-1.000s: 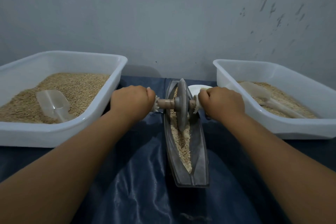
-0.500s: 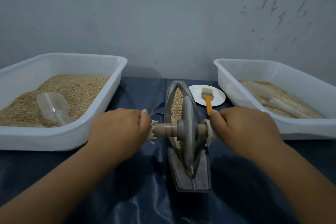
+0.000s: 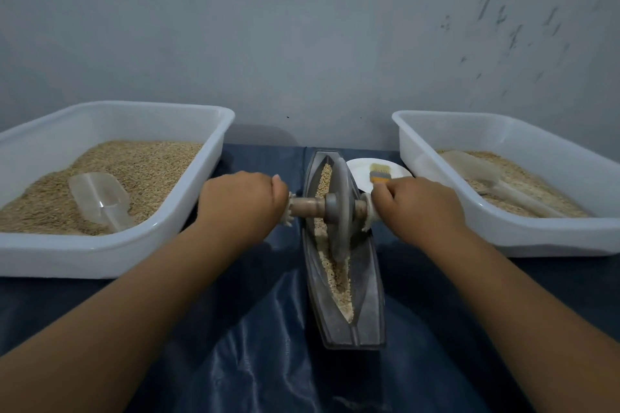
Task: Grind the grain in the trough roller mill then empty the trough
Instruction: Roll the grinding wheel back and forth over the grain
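Note:
A grey boat-shaped trough (image 3: 369, 305) lies lengthwise on the dark blue cloth, with tan grain (image 3: 339, 282) along its groove. A grey roller wheel (image 3: 340, 211) stands upright in the groove around the trough's middle, on a wooden axle (image 3: 307, 206). My left hand (image 3: 240, 203) grips the axle's left handle and my right hand (image 3: 416, 206) grips the right handle. The handles themselves are hidden inside my fists.
A white tub (image 3: 110, 251) of grain with a clear scoop (image 3: 100, 201) stands at the left. Another white tub (image 3: 543, 238) with grain and a scoop (image 3: 483, 178) stands at the right. A white plate (image 3: 362, 171) with an orange brush (image 3: 380, 176) lies behind the trough.
The wheel rolled from the far part of the trough to the near end, then back away to the middle. Both hands moved with it, keeping their grip.

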`<action>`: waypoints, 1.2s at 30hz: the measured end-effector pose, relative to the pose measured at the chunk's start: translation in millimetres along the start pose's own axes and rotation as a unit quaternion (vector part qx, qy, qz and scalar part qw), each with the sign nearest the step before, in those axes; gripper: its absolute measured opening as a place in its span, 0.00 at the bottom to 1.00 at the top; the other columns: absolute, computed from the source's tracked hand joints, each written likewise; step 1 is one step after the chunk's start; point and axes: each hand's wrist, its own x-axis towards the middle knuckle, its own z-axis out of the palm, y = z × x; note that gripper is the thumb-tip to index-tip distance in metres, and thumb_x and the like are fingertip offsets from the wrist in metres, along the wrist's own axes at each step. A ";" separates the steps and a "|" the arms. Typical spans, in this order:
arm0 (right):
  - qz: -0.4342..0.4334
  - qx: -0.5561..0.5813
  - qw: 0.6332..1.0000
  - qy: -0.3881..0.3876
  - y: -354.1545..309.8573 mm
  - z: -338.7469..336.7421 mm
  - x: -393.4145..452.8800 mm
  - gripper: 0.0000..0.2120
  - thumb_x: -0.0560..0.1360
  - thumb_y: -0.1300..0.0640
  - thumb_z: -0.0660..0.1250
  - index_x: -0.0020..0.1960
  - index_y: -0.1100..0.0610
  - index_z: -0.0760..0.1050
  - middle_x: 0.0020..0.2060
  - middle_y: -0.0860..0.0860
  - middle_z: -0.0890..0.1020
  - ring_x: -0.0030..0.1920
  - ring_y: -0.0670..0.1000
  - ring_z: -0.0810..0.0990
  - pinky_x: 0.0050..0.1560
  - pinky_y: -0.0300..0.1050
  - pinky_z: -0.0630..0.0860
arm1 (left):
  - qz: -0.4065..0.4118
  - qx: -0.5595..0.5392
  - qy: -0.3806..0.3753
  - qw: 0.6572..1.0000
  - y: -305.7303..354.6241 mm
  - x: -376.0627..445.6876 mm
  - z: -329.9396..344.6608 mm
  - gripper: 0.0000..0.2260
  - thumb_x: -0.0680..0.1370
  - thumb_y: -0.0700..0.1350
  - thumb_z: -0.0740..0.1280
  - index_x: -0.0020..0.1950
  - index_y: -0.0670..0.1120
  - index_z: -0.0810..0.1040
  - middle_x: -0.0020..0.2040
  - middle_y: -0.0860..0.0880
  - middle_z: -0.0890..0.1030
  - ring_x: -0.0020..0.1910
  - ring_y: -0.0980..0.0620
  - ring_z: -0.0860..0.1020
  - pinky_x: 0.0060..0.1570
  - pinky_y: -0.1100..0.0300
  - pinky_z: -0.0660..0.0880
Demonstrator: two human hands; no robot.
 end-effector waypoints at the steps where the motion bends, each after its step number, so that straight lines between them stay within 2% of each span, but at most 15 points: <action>1: -0.006 0.001 1.000 -0.005 0.2 -5.9 -11.4 0.24 0.78 0.46 0.49 0.28 0.52 0.70 0.27 0.50 0.74 0.29 0.50 0.72 0.30 0.43 0.63 | 0.010 0.002 0.002 1.000 1.8 -11.3 -2.5 0.23 0.78 0.46 0.61 0.70 0.41 0.58 0.50 0.46 0.75 0.43 0.46 0.75 0.35 0.55 0.71; 3: -0.023 -0.001 1.000 -0.004 -0.7 -19.7 -35.5 0.26 0.78 0.42 0.47 0.26 0.52 0.67 0.24 0.49 0.73 0.27 0.49 0.72 0.28 0.43 0.63 | 0.026 -0.021 0.023 0.999 4.3 -34.0 -10.0 0.15 0.80 0.48 0.52 0.63 0.42 0.65 0.43 0.47 0.73 0.36 0.46 0.73 0.33 0.56 0.69; 6: -0.043 -0.024 0.999 0.009 -2.3 -35.3 -57.4 0.27 0.76 0.38 0.45 0.26 0.51 0.66 0.21 0.49 0.70 0.23 0.46 0.69 0.26 0.42 0.62 | -0.001 -0.108 0.028 0.994 3.5 -54.5 -31.3 0.21 0.78 0.51 0.38 0.44 0.47 0.69 0.31 0.52 0.67 0.28 0.49 0.69 0.28 0.58 0.70; 9: -0.035 -0.028 0.999 0.015 -5.3 -31.3 -52.4 0.27 0.76 0.40 0.45 0.25 0.51 0.66 0.21 0.49 0.70 0.24 0.46 0.69 0.26 0.42 0.60 | -0.014 -0.086 -0.005 0.996 8.0 -51.6 -21.8 0.32 0.69 0.52 0.24 0.48 0.49 0.67 0.36 0.53 0.67 0.36 0.48 0.73 0.35 0.59 0.68; 12: -0.008 -0.005 1.000 0.027 -5.2 -11.4 -26.4 0.26 0.77 0.43 0.46 0.26 0.52 0.67 0.24 0.49 0.72 0.27 0.49 0.71 0.29 0.43 0.64 | -0.072 -0.115 0.014 0.991 6.5 -27.0 -11.1 0.29 0.73 0.54 0.31 0.49 0.48 0.70 0.36 0.51 0.68 0.39 0.45 0.76 0.36 0.55 0.69; 14: 0.007 -0.001 1.000 0.027 -2.3 1.5 -3.3 0.25 0.78 0.45 0.47 0.29 0.52 0.72 0.27 0.49 0.74 0.31 0.52 0.73 0.32 0.44 0.67 | -0.014 -0.006 0.036 0.999 7.4 -6.9 2.4 0.18 0.80 0.50 0.46 0.64 0.44 0.65 0.44 0.49 0.74 0.41 0.46 0.75 0.35 0.55 0.70; 17: 0.020 0.012 1.000 0.020 1.1 13.5 22.8 0.25 0.78 0.47 0.47 0.30 0.53 0.74 0.28 0.51 0.78 0.31 0.52 0.74 0.34 0.44 0.70 | -0.029 0.019 0.023 0.999 -0.2 19.3 7.7 0.25 0.77 0.45 0.64 0.70 0.41 0.59 0.51 0.46 0.77 0.43 0.47 0.77 0.33 0.55 0.69; 21: 0.008 0.008 1.000 0.028 1.7 13.9 20.4 0.24 0.77 0.47 0.47 0.29 0.53 0.73 0.27 0.50 0.77 0.30 0.51 0.73 0.31 0.42 0.63 | -0.021 0.010 0.024 0.999 1.6 20.1 6.8 0.23 0.76 0.45 0.65 0.67 0.41 0.62 0.49 0.46 0.77 0.39 0.47 0.73 0.33 0.55 0.70; 24: -0.007 0.004 1.000 -0.003 0.0 -1.5 -4.5 0.23 0.78 0.47 0.48 0.29 0.52 0.71 0.27 0.49 0.74 0.30 0.50 0.72 0.30 0.43 0.63 | -0.007 -0.003 -0.002 1.000 3.9 -5.4 -3.8 0.17 0.78 0.45 0.58 0.66 0.42 0.62 0.44 0.48 0.73 0.38 0.47 0.73 0.32 0.56 0.68; 27: -0.026 0.010 0.999 -0.028 0.1 -21.6 -35.9 0.25 0.77 0.42 0.47 0.27 0.51 0.69 0.24 0.50 0.73 0.27 0.49 0.72 0.28 0.43 0.63 | -0.036 -0.131 0.049 0.989 4.8 -35.7 -18.8 0.11 0.77 0.46 0.50 0.45 0.45 0.71 0.30 0.50 0.67 0.29 0.45 0.72 0.28 0.57 0.64; 29: -0.039 0.006 0.999 -0.029 0.9 -31.8 -51.5 0.27 0.77 0.39 0.45 0.28 0.51 0.69 0.23 0.50 0.72 0.25 0.47 0.71 0.27 0.43 0.64 | -0.024 -0.154 0.114 0.981 7.2 -48.6 -25.4 0.13 0.78 0.45 0.55 0.33 0.45 0.68 0.24 0.51 0.64 0.20 0.49 0.64 0.23 0.61 0.60; 31: -0.044 -0.001 0.999 -0.022 1.1 -34.0 -56.8 0.28 0.77 0.38 0.45 0.28 0.50 0.69 0.22 0.50 0.72 0.25 0.46 0.71 0.27 0.42 0.63 | -0.063 -0.178 0.104 0.977 6.3 -51.3 -29.2 0.19 0.79 0.50 0.49 0.30 0.47 0.66 0.22 0.53 0.64 0.19 0.52 0.63 0.20 0.62 0.62; 34: -0.021 0.005 1.000 -0.017 -3.0 -25.6 -46.3 0.27 0.77 0.39 0.45 0.27 0.51 0.69 0.23 0.49 0.72 0.26 0.47 0.71 0.28 0.43 0.64 | -0.049 -0.160 0.094 0.982 7.5 -40.2 -20.9 0.15 0.78 0.48 0.57 0.35 0.43 0.73 0.25 0.49 0.70 0.21 0.49 0.68 0.23 0.58 0.68; 35: -0.011 0.006 1.000 -0.009 -3.8 -19.9 -37.7 0.27 0.77 0.41 0.45 0.27 0.51 0.69 0.24 0.49 0.73 0.27 0.48 0.71 0.29 0.43 0.63 | -0.008 -0.117 0.097 0.988 7.9 -33.1 -14.0 0.08 0.76 0.43 0.63 0.43 0.39 0.74 0.28 0.46 0.73 0.24 0.46 0.71 0.25 0.57 0.70; 36: -0.001 0.002 1.000 -0.004 -3.9 -14.0 -27.0 0.26 0.78 0.42 0.46 0.27 0.51 0.69 0.25 0.49 0.73 0.28 0.49 0.72 0.30 0.43 0.64 | 0.015 -0.067 0.073 0.995 6.9 -23.7 -6.7 0.09 0.75 0.41 0.65 0.53 0.37 0.72 0.34 0.44 0.76 0.29 0.44 0.74 0.28 0.56 0.71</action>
